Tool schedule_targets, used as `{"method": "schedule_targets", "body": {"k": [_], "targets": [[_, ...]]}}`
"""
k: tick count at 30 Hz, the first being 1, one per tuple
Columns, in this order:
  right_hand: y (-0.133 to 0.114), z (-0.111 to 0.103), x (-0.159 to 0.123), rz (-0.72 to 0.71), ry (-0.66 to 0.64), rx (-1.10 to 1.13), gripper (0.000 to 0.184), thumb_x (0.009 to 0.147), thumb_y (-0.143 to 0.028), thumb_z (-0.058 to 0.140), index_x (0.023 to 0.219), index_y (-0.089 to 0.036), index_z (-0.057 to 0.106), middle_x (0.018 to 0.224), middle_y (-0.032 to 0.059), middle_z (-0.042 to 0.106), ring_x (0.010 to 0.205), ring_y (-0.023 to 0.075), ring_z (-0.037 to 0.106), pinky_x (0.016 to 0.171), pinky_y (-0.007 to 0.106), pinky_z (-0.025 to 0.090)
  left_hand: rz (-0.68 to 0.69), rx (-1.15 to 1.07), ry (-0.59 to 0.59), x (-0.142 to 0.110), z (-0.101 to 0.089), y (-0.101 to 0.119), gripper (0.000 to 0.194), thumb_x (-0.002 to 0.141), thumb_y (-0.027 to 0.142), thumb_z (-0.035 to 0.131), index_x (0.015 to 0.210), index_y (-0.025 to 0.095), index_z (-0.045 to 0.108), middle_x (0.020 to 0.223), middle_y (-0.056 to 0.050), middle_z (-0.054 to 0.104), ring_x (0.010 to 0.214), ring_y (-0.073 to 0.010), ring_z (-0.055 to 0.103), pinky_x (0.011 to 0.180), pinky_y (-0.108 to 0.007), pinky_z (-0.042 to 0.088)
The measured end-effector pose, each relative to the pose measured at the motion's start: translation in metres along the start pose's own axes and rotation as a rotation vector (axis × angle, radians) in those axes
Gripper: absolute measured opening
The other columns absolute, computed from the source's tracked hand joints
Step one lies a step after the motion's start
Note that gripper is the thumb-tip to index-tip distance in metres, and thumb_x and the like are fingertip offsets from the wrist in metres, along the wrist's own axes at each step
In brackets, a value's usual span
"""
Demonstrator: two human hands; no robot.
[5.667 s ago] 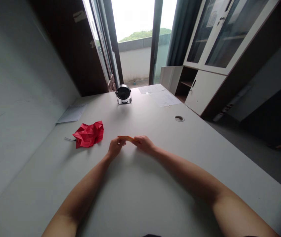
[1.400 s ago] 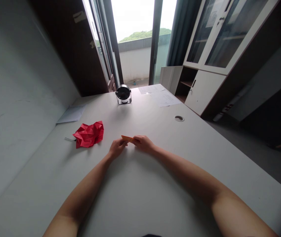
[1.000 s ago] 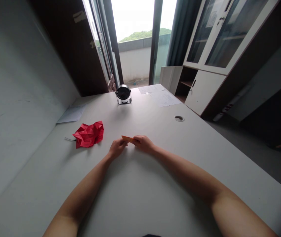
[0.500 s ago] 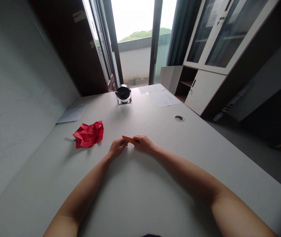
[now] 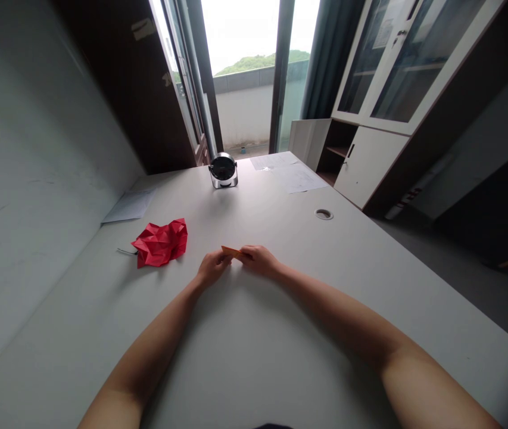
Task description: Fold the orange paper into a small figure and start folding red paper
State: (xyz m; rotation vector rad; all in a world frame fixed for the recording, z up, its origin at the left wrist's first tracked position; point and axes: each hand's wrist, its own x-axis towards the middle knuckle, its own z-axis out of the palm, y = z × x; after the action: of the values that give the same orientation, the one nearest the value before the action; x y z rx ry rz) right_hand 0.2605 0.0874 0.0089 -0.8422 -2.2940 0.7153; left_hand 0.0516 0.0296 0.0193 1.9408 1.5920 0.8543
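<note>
Between my two hands is a small piece of folded orange paper [image 5: 230,251], held just above the white table. My left hand [image 5: 213,265] pinches its left side from below, fingers closed. On the other side my right hand [image 5: 257,259] is closed on the paper's right end. The fingers hide much of the paper, so its full shape does not show. To the left of my left hand lies a creased piece of red paper [image 5: 161,243], with a thin dark stem or wire [image 5: 127,251] sticking out on its left.
A small round black-and-silver fan [image 5: 223,170] stands at the far side of the table [image 5: 254,357]. White paper sheets [image 5: 301,177] lie at the back right, another sheet [image 5: 129,206] by the left wall. A round cable hole [image 5: 324,214] opens in the tabletop at right.
Almost nothing differs. The orange paper has shifted very slightly between my fingers, while both arms and the red paper stay where they were.
</note>
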Motion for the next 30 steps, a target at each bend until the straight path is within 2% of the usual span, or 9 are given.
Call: {"method": "schedule_targets", "body": {"k": [30], "targets": [[0.0035, 0.0022, 0.0, 0.0, -0.004, -0.014, 0.03, 0.095, -0.038, 0.053, 0.073, -0.019, 0.062, 0.071, -0.0012, 0.057, 0.062, 0.0097, 0.042, 0.06, 0.023, 0.029, -0.011, -0.012, -0.005, -0.001, -0.0008, 0.0024, 0.032, 0.093, 0.043, 0.052, 0.09, 0.018, 0.072, 0.078, -0.003, 0.073, 0.067, -0.0162, 0.061, 0.065, -0.024, 0.043]]}}
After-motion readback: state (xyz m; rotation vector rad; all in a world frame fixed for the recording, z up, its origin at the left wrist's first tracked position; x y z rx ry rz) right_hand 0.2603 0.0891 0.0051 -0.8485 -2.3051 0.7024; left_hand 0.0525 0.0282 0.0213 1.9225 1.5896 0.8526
